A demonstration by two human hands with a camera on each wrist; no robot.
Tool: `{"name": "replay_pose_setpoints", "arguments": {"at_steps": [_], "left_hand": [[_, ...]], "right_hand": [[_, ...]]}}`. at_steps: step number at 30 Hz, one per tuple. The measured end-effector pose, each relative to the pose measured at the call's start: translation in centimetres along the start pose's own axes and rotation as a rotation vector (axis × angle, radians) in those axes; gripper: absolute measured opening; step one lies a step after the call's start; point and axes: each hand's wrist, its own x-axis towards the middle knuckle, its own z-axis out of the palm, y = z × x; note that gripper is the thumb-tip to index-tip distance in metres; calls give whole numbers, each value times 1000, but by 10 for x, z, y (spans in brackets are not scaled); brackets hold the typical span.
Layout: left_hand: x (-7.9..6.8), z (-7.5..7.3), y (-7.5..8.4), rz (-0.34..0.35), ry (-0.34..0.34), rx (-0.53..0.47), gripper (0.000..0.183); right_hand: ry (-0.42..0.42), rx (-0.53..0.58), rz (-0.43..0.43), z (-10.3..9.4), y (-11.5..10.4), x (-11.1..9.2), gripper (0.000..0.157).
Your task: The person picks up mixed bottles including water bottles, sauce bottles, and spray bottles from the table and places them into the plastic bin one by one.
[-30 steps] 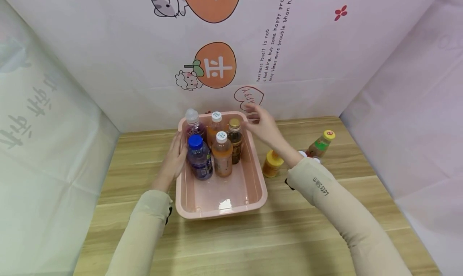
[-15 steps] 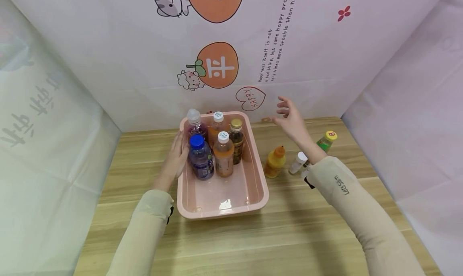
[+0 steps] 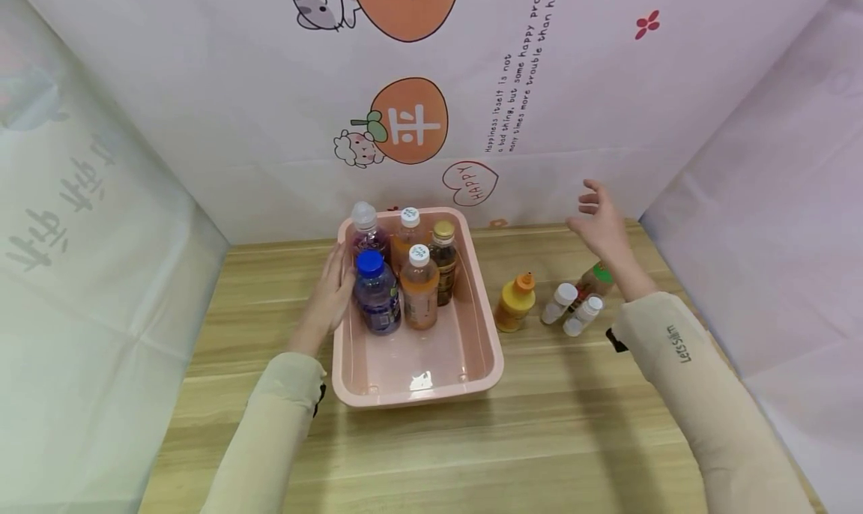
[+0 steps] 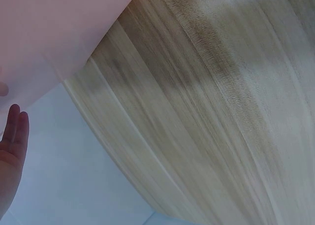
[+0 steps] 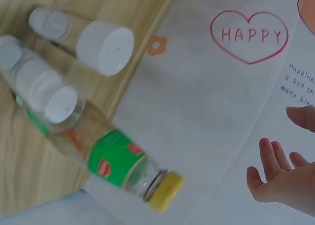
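Note:
My left hand (image 3: 330, 293) lies against the left rim of a pink plastic bin (image 3: 344, 379), its fingers straight. Several bottles stand in the bin: a blue-capped bottle (image 3: 377, 297), a white-capped orange drink bottle (image 3: 419, 293), a gold-capped dark bottle (image 3: 445, 267), a clear-domed purple bottle (image 3: 369, 237) and another white-capped bottle (image 3: 409, 229) behind. My right hand (image 3: 603, 225) hovers with fingers spread and holds nothing. Below it stands a glass bottle (image 5: 115, 158) with a green label and yellow cap; in the head view the hand hides its cap.
Right of the bin stand a yellow squeeze bottle (image 3: 515, 304) with an orange nozzle and two small white-capped containers, a wider jar (image 3: 559, 302) and a slimmer one (image 3: 583, 317). Printed cloth (image 3: 559, 124) walls the wooden table (image 3: 431, 454) at the back and sides.
My right hand has moved rightward from beside the gold-capped bottle to above the green-labelled bottle, uncovering the squeeze bottle and white-capped containers. The left hand stays on the bin.

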Motion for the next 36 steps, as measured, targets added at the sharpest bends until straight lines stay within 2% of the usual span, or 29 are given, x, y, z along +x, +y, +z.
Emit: {"name": "replay_pose_setpoints", "arguments": {"at_steps": [7, 13, 25, 36], "left_hand": [[0, 0, -1, -11, 4, 10, 57], [-1, -1, -1, -8, 3, 0, 57], [1, 2, -2, 1, 6, 1, 57], [1, 1, -1, -9, -4, 6, 58]], "right_hand": [[-13, -73, 71, -20, 22, 0, 78], [-60, -108, 110, -28, 37, -4, 80], [-104, -181, 81, -33, 63, -12, 82], [-100, -178, 60, -32, 78, -15, 85]]}}
